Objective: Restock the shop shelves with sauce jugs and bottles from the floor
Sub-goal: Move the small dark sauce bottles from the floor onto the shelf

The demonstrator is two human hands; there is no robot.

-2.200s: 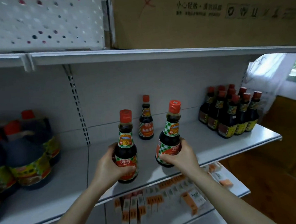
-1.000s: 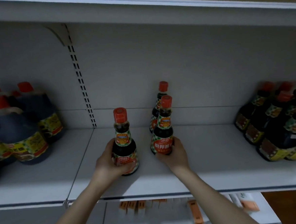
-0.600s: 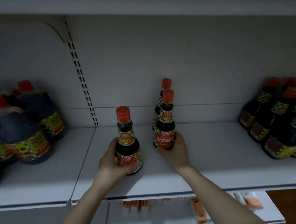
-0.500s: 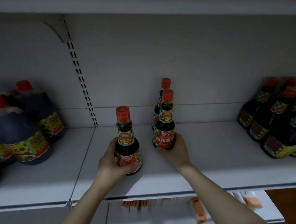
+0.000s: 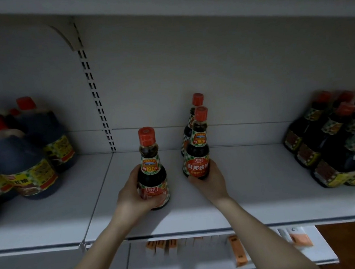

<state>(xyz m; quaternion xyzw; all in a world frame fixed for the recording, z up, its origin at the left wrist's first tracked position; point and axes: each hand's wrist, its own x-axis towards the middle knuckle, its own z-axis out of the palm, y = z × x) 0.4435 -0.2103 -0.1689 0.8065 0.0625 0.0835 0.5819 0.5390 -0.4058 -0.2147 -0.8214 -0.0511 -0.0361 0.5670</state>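
**Two sauce bottles being set on the middle shelf, one per hand**

Head view. Left hand [image 5: 132, 198] wraps the lower body of the left bottle [image 5: 151, 169], fingers curled round the label and thumb on the near side. Right hand [image 5: 211, 182] cups the right bottle [image 5: 197, 154] from behind and below, fingers curled round its base. Both bottles are upright with red caps up and labels facing out, which looks like facing them for display.

The right bottle sits directly in front of the rear bottle [image 5: 197, 99], likely starting a front-to-back row. The left bottle is beside it with a gap between, probably starting the next row. Both are on the white shelf [image 5: 260, 191], mid-span. Jugs [image 5: 27, 165] are grouped at the left and a bottle cluster [image 5: 330, 144] at the right, so the open middle seems to be the slot being filled.

Judgement: this is the placing step, with release next.

Hidden or unclear:
- Both bottle bases are covered by the hands, so I cannot tell if they are fully set down.
- The rear bottle is mostly blocked, with only its cap and one side showing. Whether it touches the right bottle is unclear.
- The jugs and the cluster are cut off at the frame edges and blurred, so no count.
- The lower shelf [image 5: 319, 250] holds small orange-marked packs [image 5: 237, 250], smeared and unreadable.
- No floor stock is in view.
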